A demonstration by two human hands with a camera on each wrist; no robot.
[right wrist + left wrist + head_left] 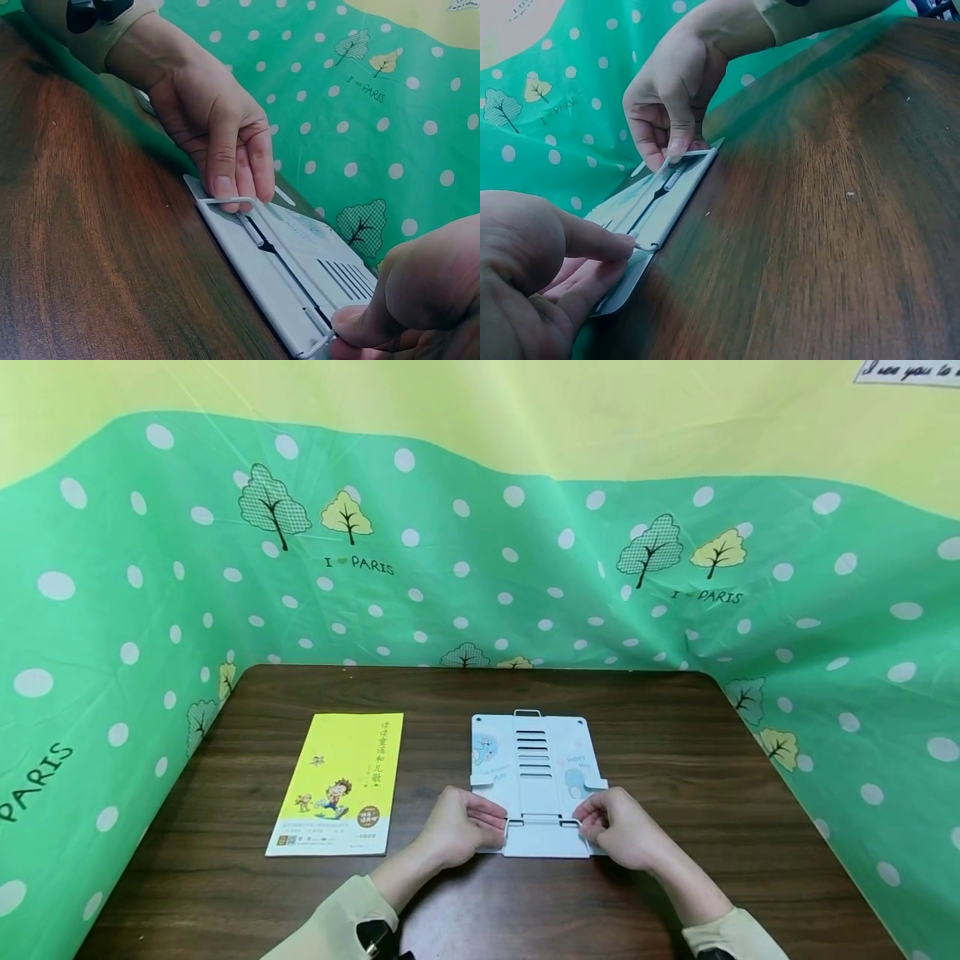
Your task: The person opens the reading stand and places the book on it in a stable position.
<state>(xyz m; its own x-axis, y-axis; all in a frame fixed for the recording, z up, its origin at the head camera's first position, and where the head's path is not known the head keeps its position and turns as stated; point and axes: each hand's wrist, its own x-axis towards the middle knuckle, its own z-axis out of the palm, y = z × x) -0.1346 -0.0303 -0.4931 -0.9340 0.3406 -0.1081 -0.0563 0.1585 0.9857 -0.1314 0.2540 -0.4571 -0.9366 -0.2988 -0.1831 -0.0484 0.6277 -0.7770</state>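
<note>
A pale blue folding book stand [536, 752] lies flat on the table, with a row of slots down its middle and small cartoon prints. My left hand [465, 827] is at its lower left corner, and thumb and fingers pinch one end of the stand's white wire bracket [244, 201]. At the opposite corner my right hand [622, 831] pinches the other end of that bracket. The left wrist view shows the bracket [694, 154] raised slightly off the panel between both hands. Some fingertips are hidden behind the thumbs.
To the left of the stand lies a yellow children's book [341, 785], its cover up. Both rest on a dark brown wooden table [675, 727]. Green polka-dot cloth [450, 602] hangs behind the table and along its sides.
</note>
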